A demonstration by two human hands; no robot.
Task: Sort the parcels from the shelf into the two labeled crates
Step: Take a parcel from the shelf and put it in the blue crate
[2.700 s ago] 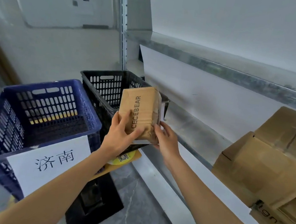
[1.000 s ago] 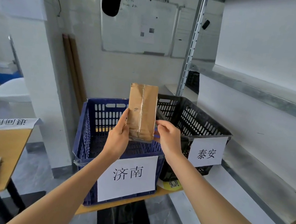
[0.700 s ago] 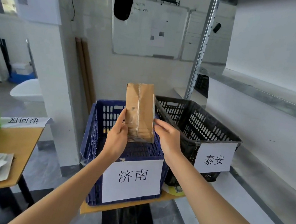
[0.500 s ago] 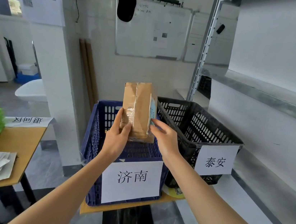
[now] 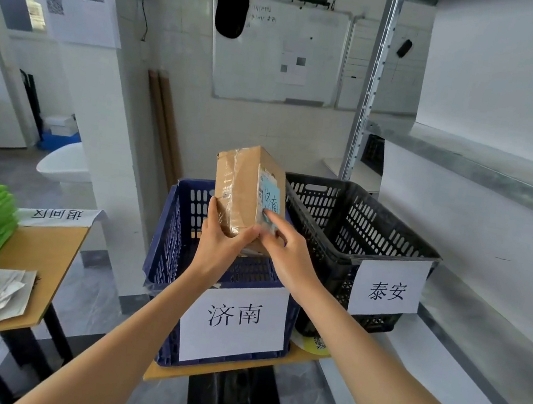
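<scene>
Holding parcel (image 5: pixel 243 188) upright over blue crate (image 5: pixel 168 243); gripped low with left hand (image 5: pixel 218 246), thumb and fingers curled round; pinched at right by right hand (image 5: pixel 286 257), index finger straight on blue label (image 5: pixel 270 197); just left of black crate (image 5: pixel 360 224); can't see crate contents.

The parcel (image 5: pixel 242 188) has turned — its blue label (image 5: pixel 270 199) now faces the camera, right hand (image 5: pixel 288 255) fingers touching it.
</scene>
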